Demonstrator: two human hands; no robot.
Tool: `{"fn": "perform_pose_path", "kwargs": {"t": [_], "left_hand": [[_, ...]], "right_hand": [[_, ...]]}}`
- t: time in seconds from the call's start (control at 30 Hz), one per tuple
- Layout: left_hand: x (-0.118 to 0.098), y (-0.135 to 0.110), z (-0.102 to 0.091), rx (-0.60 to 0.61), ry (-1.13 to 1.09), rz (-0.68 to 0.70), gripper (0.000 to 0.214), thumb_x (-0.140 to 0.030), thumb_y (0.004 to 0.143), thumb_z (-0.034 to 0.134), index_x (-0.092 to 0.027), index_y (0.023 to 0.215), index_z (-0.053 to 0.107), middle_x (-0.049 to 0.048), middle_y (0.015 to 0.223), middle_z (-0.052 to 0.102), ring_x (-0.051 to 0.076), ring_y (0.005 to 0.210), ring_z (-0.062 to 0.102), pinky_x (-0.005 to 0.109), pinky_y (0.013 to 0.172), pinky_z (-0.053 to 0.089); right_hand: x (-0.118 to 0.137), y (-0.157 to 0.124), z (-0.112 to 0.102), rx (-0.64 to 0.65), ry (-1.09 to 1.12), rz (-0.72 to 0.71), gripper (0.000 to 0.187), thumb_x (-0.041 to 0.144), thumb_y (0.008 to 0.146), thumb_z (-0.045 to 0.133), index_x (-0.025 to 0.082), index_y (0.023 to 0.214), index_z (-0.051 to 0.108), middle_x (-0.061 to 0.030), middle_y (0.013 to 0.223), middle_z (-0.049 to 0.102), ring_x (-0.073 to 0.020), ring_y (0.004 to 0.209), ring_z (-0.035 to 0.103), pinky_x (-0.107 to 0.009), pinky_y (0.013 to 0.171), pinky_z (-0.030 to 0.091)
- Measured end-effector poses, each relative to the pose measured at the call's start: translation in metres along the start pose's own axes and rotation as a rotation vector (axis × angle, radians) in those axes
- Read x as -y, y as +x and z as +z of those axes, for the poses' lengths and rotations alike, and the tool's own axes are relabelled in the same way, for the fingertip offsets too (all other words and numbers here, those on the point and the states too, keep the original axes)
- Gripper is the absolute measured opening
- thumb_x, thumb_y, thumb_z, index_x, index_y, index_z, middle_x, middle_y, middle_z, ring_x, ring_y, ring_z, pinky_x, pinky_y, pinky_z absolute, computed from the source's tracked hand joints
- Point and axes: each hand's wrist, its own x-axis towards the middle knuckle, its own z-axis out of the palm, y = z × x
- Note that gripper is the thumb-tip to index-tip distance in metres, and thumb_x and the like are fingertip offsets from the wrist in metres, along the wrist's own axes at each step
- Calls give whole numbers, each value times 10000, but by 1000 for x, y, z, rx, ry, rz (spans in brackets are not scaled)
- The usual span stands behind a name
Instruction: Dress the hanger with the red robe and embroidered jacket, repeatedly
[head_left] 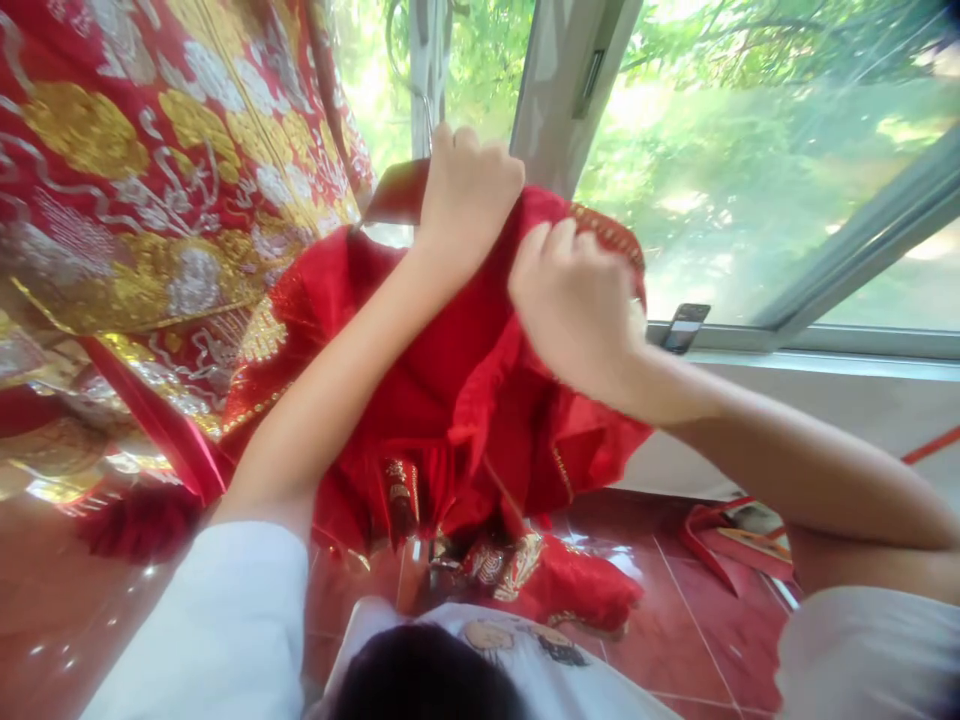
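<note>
A red jacket (442, 350) with gold embroidery and beaded edging hangs in front of me on a broad reddish-brown hanger (396, 194). The hanger's thin metal hook rises beside my left hand (472, 195), whose fingers are curled closed over the hanger just by the hook. Lower and to the right, my right hand (571, 305) is closed on the jacket near its shoulder, where red cloth bunches beneath the fist. Both sets of fingertips are hidden from me. The sleeve (574, 590) and gold-trimmed lower parts droop toward the floor.
Another red garment (150, 180), thick with gold and silver embroidery, hangs at the left. Windows (750, 180) stand behind, with a phone (686, 328) propped on the sill. Red items (739, 545) lie on the tiled floor (690, 640) at right.
</note>
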Motion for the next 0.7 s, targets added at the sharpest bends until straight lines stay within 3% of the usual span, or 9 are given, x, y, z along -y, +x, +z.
{"fn": "perform_pose_path", "kwargs": {"t": [0.1, 0.2, 0.27, 0.37, 0.47, 0.57, 0.7], "left_hand": [[12, -7, -4, -2, -72, 119, 276, -179, 848, 431, -253, 746, 678, 104, 911, 677, 346, 1056, 516, 593, 998, 304], [21, -13, -13, 38, -125, 165, 183, -302, 794, 515, -287, 775, 697, 84, 901, 687, 366, 1119, 507, 597, 1039, 293], [21, -15, -19, 78, -91, 159, 181, -311, 770, 535, -281, 790, 713, 89, 904, 688, 378, 1106, 525, 598, 1019, 318], [18, -15, -24, 111, 3, 141, 209, -277, 766, 523, -248, 804, 727, 109, 906, 688, 385, 1039, 566, 592, 962, 363], [15, -13, -25, 123, 41, 146, 182, -259, 758, 537, -259, 781, 718, 93, 889, 693, 373, 1031, 579, 578, 965, 372], [15, -11, -25, 148, 94, 201, 168, -313, 774, 559, -248, 775, 714, 97, 898, 694, 369, 1020, 593, 558, 951, 401], [9, -8, -29, 134, 127, 217, 282, -318, 862, 484, -208, 956, 726, 103, 992, 698, 349, 1060, 604, 512, 938, 441]], "right_hand": [[-14, -16, 19, -46, 222, -121, 408, 204, 949, 289, 165, 1198, 611, -184, 1202, 610, -337, 1115, 592, -513, 835, 511], [-61, -6, 25, -340, 407, -111, 323, 304, 943, 382, 204, 1100, 645, -107, 1036, 683, -228, 947, 652, -396, 879, 506], [-90, 0, 35, -437, 523, -57, 300, 344, 919, 448, 197, 1108, 629, -111, 1099, 668, -203, 988, 629, -348, 920, 482], [-111, -4, 62, -232, 647, 17, 405, 528, 903, 423, 199, 1066, 594, -117, 1068, 653, -212, 935, 604, -364, 835, 485], [-114, -13, 85, -160, 626, 75, 515, 677, 883, 296, 225, 707, 470, -65, 717, 552, -182, 689, 500, -335, 657, 425], [-118, -10, 82, -185, 654, 175, 562, 708, 852, 305, 241, 546, 240, -15, 534, 289, -137, 545, 279, -320, 527, 271], [-141, 9, 46, -340, 624, 213, 534, 575, 805, 519, 228, 497, 256, -5, 551, 217, -103, 538, 188, -312, 523, 172]]}}
